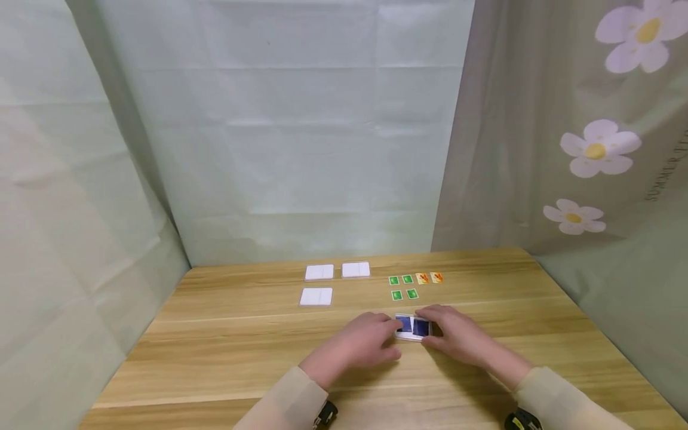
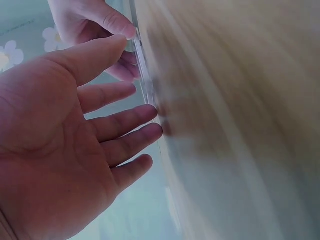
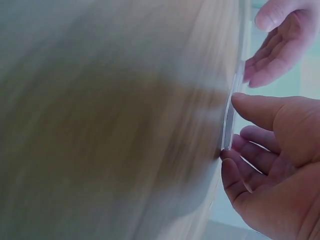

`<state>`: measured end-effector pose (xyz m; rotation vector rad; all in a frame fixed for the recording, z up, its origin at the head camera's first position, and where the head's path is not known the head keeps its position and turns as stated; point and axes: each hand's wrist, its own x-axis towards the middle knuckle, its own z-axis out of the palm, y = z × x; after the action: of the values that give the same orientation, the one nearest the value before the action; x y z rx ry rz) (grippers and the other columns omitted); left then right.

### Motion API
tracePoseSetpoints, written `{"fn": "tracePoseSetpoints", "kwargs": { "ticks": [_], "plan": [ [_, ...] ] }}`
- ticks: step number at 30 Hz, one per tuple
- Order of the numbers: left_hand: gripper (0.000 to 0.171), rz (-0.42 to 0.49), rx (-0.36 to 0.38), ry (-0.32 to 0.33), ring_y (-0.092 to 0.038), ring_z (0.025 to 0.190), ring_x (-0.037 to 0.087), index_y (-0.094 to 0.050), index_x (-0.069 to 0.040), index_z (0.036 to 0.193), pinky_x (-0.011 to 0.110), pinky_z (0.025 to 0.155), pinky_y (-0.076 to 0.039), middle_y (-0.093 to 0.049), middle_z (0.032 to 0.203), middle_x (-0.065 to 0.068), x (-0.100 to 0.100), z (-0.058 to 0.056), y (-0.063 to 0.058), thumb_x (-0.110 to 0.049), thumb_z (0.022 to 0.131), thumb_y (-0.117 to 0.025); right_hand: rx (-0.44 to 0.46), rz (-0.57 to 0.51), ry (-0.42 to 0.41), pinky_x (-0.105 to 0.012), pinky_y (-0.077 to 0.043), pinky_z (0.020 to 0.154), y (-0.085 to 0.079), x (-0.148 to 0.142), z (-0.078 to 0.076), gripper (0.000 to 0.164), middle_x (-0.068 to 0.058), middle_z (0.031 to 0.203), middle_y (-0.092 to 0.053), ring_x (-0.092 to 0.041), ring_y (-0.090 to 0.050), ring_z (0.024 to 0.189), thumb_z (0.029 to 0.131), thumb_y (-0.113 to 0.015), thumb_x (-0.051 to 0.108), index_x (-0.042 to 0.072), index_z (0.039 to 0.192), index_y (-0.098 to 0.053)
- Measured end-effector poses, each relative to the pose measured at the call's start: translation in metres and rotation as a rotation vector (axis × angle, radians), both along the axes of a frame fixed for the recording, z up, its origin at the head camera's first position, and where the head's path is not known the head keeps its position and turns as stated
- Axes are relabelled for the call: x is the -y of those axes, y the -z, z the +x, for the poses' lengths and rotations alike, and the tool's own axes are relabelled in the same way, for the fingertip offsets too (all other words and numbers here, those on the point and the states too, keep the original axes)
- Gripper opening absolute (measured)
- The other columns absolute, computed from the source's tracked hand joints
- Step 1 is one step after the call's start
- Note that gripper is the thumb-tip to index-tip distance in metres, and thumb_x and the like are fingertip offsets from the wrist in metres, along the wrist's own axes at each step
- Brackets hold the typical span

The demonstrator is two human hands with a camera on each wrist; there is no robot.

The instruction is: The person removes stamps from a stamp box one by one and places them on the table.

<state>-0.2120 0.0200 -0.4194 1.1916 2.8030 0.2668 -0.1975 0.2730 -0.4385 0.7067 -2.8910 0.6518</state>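
Note:
In the head view a small flat white-backed holder (image 1: 411,336) lies on the table, with two dark blue squares (image 1: 421,328) on it side by side, the left one slightly tilted. My right hand (image 1: 459,336) pinches its right end between thumb and fingers; the right wrist view shows the holder's thin clear edge (image 3: 229,122) in that grip. My left hand (image 1: 365,339) is at the left end, its extended fingertips over the left blue square. From the left wrist view, those fingers (image 2: 125,122) look fairly straight, with the thumb apart from them.
Three similar white holders (image 1: 316,297) lie on the table's back left. Behind my right hand are several small green squares (image 1: 407,279) and two orange-patterned squares (image 1: 421,278). Pale curtains (image 1: 301,149) enclose the wooden table (image 1: 226,340) at the back and sides.

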Motion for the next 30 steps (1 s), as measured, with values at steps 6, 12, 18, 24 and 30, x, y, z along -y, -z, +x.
{"fn": "tracePoseSetpoints", "kwargs": {
  "ticks": [6, 12, 18, 24, 30],
  "plan": [
    [0.06, 0.021, -0.001, -0.022, -0.066, 0.131, 0.023, -0.065, -0.014, 0.153, 0.038, 0.115, -0.049, -0.07, 0.144, 0.007, 0.017, 0.005, 0.001, -0.039, 0.102, -0.081, 0.021, -0.008, -0.033, -0.062, -0.052, 0.11, -0.003, 0.017, -0.002, 0.056, -0.019, 0.142, -0.07, -0.042, -0.065, 0.132, 0.094, -0.089, 0.017, 0.0, 0.144, -0.07],
    [0.056, 0.041, 0.0, -0.035, -0.068, 0.124, 0.022, -0.068, -0.015, 0.15, 0.039, 0.112, -0.052, -0.073, 0.139, 0.006, 0.031, 0.004, 0.005, -0.04, 0.101, -0.081, 0.055, -0.012, -0.064, -0.062, -0.051, 0.111, -0.003, 0.029, -0.005, 0.055, -0.021, 0.144, -0.068, -0.043, -0.064, 0.134, 0.095, -0.089, 0.017, 0.0, 0.144, -0.069],
    [0.055, 0.064, 0.006, -0.033, -0.069, 0.121, 0.022, -0.069, -0.013, 0.148, 0.04, 0.109, -0.054, -0.074, 0.136, 0.007, 0.041, 0.004, 0.005, -0.038, 0.101, -0.082, 0.076, -0.024, -0.063, -0.062, -0.051, 0.112, -0.002, 0.034, -0.007, 0.056, -0.019, 0.146, -0.068, -0.041, -0.063, 0.134, 0.096, -0.088, 0.018, 0.002, 0.146, -0.068],
    [0.055, 0.078, 0.001, -0.045, -0.07, 0.121, 0.025, -0.069, -0.011, 0.148, 0.043, 0.108, -0.055, -0.074, 0.136, 0.009, 0.046, 0.003, 0.004, -0.037, 0.101, -0.082, 0.096, -0.041, -0.069, -0.062, -0.05, 0.112, -0.001, 0.038, -0.008, 0.056, -0.019, 0.146, -0.067, -0.04, -0.063, 0.134, 0.095, -0.088, 0.017, 0.002, 0.146, -0.068],
    [0.055, 0.085, -0.01, -0.075, -0.07, 0.117, 0.025, -0.07, -0.012, 0.146, 0.044, 0.105, -0.057, -0.073, 0.134, 0.009, 0.049, 0.001, 0.004, -0.035, 0.099, -0.085, 0.134, -0.078, -0.083, -0.063, -0.05, 0.112, -0.002, 0.041, -0.008, 0.058, -0.02, 0.148, -0.066, -0.042, -0.062, 0.136, 0.095, -0.087, 0.016, 0.001, 0.148, -0.066]
  ]
}}
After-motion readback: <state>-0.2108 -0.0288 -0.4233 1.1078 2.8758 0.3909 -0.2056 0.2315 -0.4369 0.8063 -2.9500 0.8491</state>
